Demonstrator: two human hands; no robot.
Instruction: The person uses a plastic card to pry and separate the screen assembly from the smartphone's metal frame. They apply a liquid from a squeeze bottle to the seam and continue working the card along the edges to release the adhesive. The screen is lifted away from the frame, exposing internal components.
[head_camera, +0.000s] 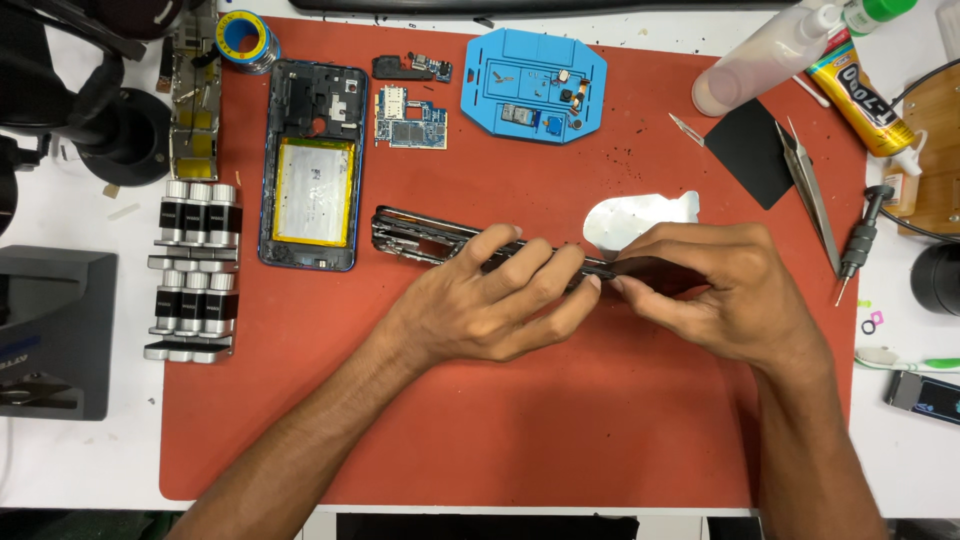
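From the head camera, both hands meet over a red mat (500, 440) on a white table (80, 470). The left hand (480, 305) and the right hand (720, 290) pinch a thin black phone frame (420, 235), held on edge just above the mat's middle, fingertips nearly touching. An opened phone with its battery (312, 165) lies well to the left, a circuit board (410, 120) beside it, a blue tray (535, 85) above, tweezers (810, 185) to the right.
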